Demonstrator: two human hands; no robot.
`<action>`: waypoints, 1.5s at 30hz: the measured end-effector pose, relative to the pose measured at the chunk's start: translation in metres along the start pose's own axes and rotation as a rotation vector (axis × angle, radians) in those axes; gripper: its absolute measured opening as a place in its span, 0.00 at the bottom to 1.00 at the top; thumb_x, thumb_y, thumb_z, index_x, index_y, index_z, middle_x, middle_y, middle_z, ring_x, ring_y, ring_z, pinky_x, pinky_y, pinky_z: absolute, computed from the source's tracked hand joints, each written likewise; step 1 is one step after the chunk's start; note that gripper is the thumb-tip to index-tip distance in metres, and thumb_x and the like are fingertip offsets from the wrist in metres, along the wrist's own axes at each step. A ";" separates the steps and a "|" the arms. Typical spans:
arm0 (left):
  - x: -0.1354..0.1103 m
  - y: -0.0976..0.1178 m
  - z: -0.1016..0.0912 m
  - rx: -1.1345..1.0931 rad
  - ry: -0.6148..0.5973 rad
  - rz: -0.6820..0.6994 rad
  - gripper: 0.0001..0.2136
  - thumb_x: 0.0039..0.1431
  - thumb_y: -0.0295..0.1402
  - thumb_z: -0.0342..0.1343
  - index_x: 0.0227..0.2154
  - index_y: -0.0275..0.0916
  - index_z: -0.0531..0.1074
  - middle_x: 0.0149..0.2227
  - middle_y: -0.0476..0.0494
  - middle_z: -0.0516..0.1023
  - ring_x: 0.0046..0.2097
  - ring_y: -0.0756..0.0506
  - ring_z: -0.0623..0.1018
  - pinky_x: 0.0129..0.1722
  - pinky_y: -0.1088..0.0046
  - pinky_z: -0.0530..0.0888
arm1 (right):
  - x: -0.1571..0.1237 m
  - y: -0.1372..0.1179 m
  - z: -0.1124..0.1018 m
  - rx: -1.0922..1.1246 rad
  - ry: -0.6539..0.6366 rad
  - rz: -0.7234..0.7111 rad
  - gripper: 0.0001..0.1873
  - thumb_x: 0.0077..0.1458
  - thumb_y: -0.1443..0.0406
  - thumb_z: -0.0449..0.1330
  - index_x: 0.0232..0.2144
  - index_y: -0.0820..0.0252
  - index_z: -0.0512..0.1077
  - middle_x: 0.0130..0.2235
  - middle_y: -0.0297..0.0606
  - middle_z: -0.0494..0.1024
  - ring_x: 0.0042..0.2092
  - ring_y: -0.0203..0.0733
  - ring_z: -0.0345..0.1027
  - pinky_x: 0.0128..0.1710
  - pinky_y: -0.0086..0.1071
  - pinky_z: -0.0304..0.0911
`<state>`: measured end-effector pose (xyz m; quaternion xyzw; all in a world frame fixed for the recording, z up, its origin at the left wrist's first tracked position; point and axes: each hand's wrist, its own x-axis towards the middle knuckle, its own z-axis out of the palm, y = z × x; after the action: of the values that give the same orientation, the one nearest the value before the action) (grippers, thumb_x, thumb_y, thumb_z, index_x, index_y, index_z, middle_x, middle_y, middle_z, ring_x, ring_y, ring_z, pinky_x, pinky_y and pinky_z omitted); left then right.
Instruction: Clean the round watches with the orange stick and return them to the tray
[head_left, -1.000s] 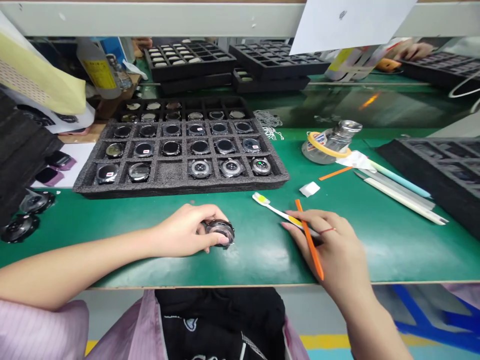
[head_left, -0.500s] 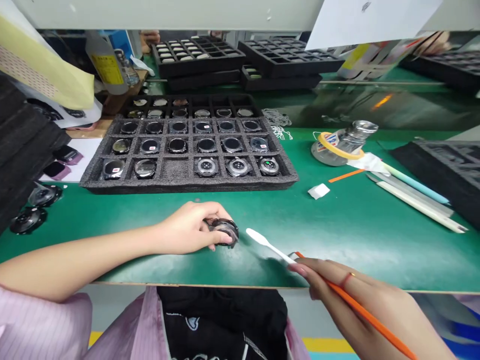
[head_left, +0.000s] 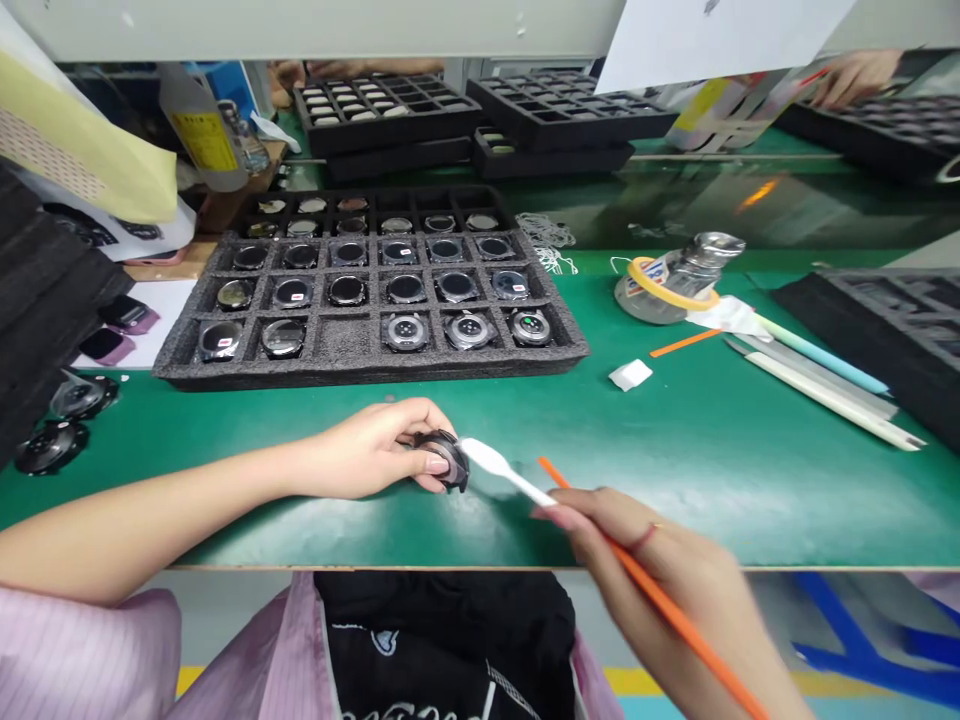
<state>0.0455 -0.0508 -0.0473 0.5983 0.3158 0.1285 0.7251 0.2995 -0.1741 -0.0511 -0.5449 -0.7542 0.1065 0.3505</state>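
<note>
Right now I see the left hand (head_left: 367,452) clamped around a round smartwatch body (head_left: 447,462), its fingers (head_left: 405,425) curled over the rim, at the near side of the green work mat (head_left: 697,480), lower centre of the frame. The right hand (head_left: 630,545) has its fingers (head_left: 570,518) pressed together on a white toothbrush (head_left: 510,478) and a long orange stick (head_left: 671,605). From here I cannot tell whether the brush head touches the watch or sits just beside it. Above them, a black foam tray (head_left: 360,372) holds rows of watches. Further right lie a small white pad (head_left: 630,375) and a glass bottle (head_left: 679,285) ringed with yellow tape. A co-worker's hand (head_left: 855,78) rests at upper right.
</note>
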 end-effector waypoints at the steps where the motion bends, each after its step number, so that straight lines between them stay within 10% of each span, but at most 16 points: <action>1: 0.000 0.000 0.000 0.003 -0.004 0.001 0.06 0.64 0.26 0.60 0.41 0.37 0.69 0.39 0.46 0.81 0.42 0.48 0.83 0.46 0.67 0.83 | 0.000 0.000 0.002 0.028 -0.034 -0.008 0.13 0.72 0.62 0.54 0.36 0.56 0.76 0.29 0.33 0.83 0.25 0.34 0.77 0.27 0.22 0.72; 10: -0.001 -0.001 -0.004 -0.008 -0.041 -0.007 0.04 0.66 0.25 0.58 0.41 0.37 0.69 0.39 0.46 0.80 0.42 0.49 0.83 0.46 0.69 0.82 | -0.004 0.012 -0.010 -0.069 -0.132 -0.061 0.13 0.72 0.59 0.54 0.40 0.53 0.77 0.30 0.33 0.83 0.25 0.35 0.78 0.25 0.24 0.71; 25: 0.002 0.002 -0.006 0.045 -0.073 -0.058 0.06 0.66 0.30 0.58 0.43 0.37 0.69 0.40 0.46 0.79 0.38 0.49 0.83 0.42 0.70 0.80 | 0.017 0.026 0.000 -0.206 0.050 -0.064 0.19 0.72 0.55 0.54 0.31 0.55 0.75 0.27 0.34 0.82 0.24 0.37 0.76 0.24 0.28 0.67; 30: -0.001 0.002 0.005 0.293 0.039 -0.031 0.09 0.61 0.33 0.60 0.43 0.39 0.70 0.38 0.46 0.80 0.31 0.49 0.79 0.29 0.73 0.76 | 0.022 0.016 0.008 -0.173 0.011 -0.105 0.20 0.73 0.57 0.52 0.32 0.56 0.75 0.27 0.33 0.83 0.25 0.35 0.77 0.25 0.26 0.68; 35: -0.004 -0.001 0.009 0.657 0.175 0.277 0.08 0.54 0.27 0.61 0.39 0.39 0.77 0.35 0.48 0.80 0.36 0.48 0.77 0.35 0.75 0.73 | 0.019 0.012 0.013 -0.179 0.047 -0.019 0.19 0.72 0.55 0.54 0.32 0.55 0.75 0.27 0.34 0.83 0.23 0.35 0.75 0.24 0.26 0.67; 41: -0.003 -0.006 0.011 0.458 0.213 0.119 0.22 0.55 0.35 0.67 0.53 0.39 0.74 0.38 0.48 0.81 0.26 0.53 0.74 0.29 0.76 0.73 | 0.015 0.015 0.006 -0.215 0.021 0.043 0.22 0.72 0.51 0.52 0.32 0.55 0.77 0.27 0.34 0.83 0.24 0.37 0.77 0.22 0.26 0.67; 45: -0.002 -0.007 0.017 0.413 0.245 0.205 0.11 0.58 0.31 0.63 0.44 0.38 0.76 0.39 0.47 0.82 0.30 0.51 0.76 0.30 0.77 0.74 | 0.013 0.006 0.006 -0.173 0.073 0.055 0.16 0.71 0.55 0.56 0.33 0.55 0.75 0.26 0.31 0.80 0.21 0.34 0.71 0.24 0.25 0.66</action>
<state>0.0527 -0.0670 -0.0524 0.7425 0.3585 0.2056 0.5271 0.2980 -0.1585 -0.0534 -0.5972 -0.7319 0.0308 0.3266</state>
